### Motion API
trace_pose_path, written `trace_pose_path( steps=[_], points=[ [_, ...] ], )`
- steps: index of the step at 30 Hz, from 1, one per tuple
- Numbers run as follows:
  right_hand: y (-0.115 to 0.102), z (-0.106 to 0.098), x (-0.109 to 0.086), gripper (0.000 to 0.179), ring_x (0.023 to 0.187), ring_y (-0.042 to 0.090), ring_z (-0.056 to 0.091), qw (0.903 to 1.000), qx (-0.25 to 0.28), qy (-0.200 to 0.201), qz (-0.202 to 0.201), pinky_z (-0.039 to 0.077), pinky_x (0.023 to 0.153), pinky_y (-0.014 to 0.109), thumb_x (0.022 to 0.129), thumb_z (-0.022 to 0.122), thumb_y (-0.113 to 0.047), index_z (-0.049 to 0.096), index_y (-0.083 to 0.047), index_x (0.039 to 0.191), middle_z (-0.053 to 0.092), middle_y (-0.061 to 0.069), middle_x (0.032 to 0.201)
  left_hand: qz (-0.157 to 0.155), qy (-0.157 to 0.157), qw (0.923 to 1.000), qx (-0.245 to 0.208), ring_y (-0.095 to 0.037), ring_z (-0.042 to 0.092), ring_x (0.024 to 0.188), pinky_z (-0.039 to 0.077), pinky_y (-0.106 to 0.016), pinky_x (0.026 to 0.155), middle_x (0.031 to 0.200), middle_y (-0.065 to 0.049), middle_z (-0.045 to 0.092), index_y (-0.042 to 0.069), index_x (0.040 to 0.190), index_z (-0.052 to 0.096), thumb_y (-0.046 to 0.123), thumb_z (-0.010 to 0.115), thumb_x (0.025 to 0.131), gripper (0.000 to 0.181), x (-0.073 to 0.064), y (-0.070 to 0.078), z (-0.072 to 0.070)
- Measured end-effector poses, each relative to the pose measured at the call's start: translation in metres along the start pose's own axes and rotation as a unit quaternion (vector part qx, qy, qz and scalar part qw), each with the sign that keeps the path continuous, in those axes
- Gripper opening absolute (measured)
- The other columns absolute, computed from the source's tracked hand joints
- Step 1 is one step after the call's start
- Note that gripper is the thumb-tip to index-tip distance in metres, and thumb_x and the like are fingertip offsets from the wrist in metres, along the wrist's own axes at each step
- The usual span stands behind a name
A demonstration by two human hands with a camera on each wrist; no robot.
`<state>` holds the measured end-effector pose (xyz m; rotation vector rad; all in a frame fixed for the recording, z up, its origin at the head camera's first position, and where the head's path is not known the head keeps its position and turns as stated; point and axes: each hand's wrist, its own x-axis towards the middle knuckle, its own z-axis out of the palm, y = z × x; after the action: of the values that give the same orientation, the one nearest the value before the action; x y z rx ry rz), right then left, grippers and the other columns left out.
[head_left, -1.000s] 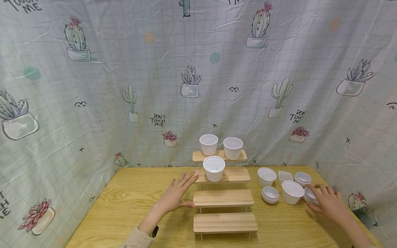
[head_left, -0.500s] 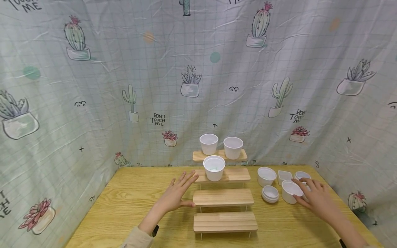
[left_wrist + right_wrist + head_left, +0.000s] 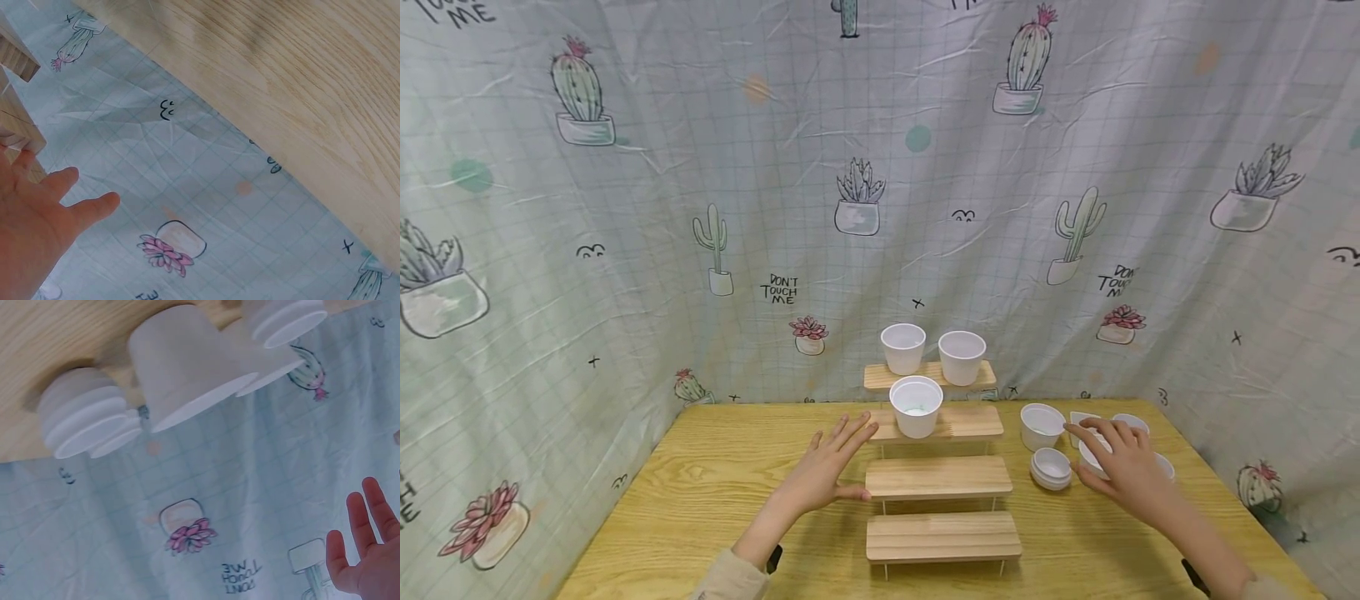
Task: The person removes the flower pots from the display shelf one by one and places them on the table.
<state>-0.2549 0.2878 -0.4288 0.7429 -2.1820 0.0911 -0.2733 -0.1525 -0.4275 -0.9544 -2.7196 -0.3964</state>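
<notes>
Right hand point(image 3: 1123, 475): moved leftward over lower-right cups point(image 3: 1088, 461), fingers parted, empty
Left hand point(image 3: 820, 475): fingers spread, empty
Curtain point(image 3: 781, 290): "DON'T TOUCH ME"

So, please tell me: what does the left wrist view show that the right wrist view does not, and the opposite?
Only the left wrist view shows the left grip, fingers spread, and ends of the wooden stand. Only the right wrist view shows the right grip, holding nothing, and a group of white containers. Both show the wood-grain tabletop and the printed curtain.
</notes>
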Motion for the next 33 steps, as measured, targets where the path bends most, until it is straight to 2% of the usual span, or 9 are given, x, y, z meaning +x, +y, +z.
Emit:
trace_pose_path(
  steps=[7, 11, 17, 21, 25, 33],
  points=[
    [-0.013, 0.000, 0.013, 0.061, 0.091, 0.028, 0.048, 0.9996, 0.010, 0.010, -0.024, 0.034, 0.065, 0.045, 0.091, 0.023, -0.056, 0.057, -0.010, 0.114, 0.054, 0.012, 0.105, 0.001, 0.000, 1.0000, 0.003, -0.037, 0.019, 0.135, 0.023, -0.067, 0.097, 0.150, 0.000, 0.017, 0.023, 0.144, 0.019, 0.053, 0.064, 0.067, 0.094, 0.000, 0.001, -0.001],
    [-0.021, 0.000, 0.020, 0.061, 0.094, 0.028, 0.047, 0.9993, 0.016, 0.009, -0.033, 0.033, 0.069, 0.043, 0.092, 0.023, -0.055, 0.055, -0.010, 0.116, 0.054, 0.012, 0.107, 0.002, 0.001, 1.0000, 0.003, -0.038, 0.020, 0.134, 0.023, -0.067, 0.097, 0.150, -0.001, 0.017, 0.022, 0.143, 0.019, 0.052, 0.064, 0.067, 0.094, -0.001, 0.000, -0.002],
    [-0.033, 0.002, 0.029, 0.055, 0.095, 0.027, 0.045, 0.9977, 0.049, 0.003, -0.047, 0.031, 0.078, 0.044, 0.091, 0.034, -0.052, 0.055, -0.009, 0.118, 0.053, 0.012, 0.110, 0.000, -0.001, 1.0000, 0.002, -0.038, 0.020, 0.134, 0.023, -0.067, 0.097, 0.150, 0.000, 0.017, 0.023, 0.144, 0.019, 0.053, 0.064, 0.067, 0.094, -0.001, 0.001, -0.001],
    [-0.041, 0.005, 0.036, 0.053, 0.098, 0.025, 0.045, 0.9967, 0.053, 0.001, -0.061, 0.033, 0.080, 0.044, 0.091, 0.037, -0.050, 0.054, -0.009, 0.119, 0.053, 0.012, 0.112, -0.002, -0.004, 1.0000, 0.001, -0.037, 0.019, 0.135, 0.023, -0.067, 0.097, 0.151, 0.000, 0.016, 0.023, 0.144, 0.019, 0.054, 0.064, 0.067, 0.094, -0.001, 0.001, -0.001],
    [-0.050, 0.007, 0.043, 0.057, 0.101, 0.024, 0.046, 0.9963, 0.053, -0.004, -0.067, 0.036, 0.078, 0.045, 0.092, 0.028, -0.052, 0.054, -0.010, 0.119, 0.053, 0.012, 0.114, -0.003, -0.003, 1.0000, -0.001, -0.036, 0.018, 0.135, 0.023, -0.067, 0.097, 0.150, 0.000, 0.017, 0.023, 0.144, 0.019, 0.053, 0.064, 0.067, 0.094, -0.001, 0.002, -0.001],
    [-0.065, 0.010, 0.060, 0.054, 0.099, 0.025, 0.050, 0.9931, 0.068, 0.008, -0.095, 0.039, 0.079, 0.044, 0.091, 0.034, -0.051, 0.053, -0.010, 0.122, 0.054, 0.012, 0.117, 0.001, 0.004, 1.0000, 0.000, -0.036, 0.019, 0.135, 0.024, -0.067, 0.097, 0.150, -0.002, 0.019, 0.021, 0.143, 0.020, 0.053, 0.065, 0.067, 0.094, -0.002, 0.003, -0.002]
  ],
)
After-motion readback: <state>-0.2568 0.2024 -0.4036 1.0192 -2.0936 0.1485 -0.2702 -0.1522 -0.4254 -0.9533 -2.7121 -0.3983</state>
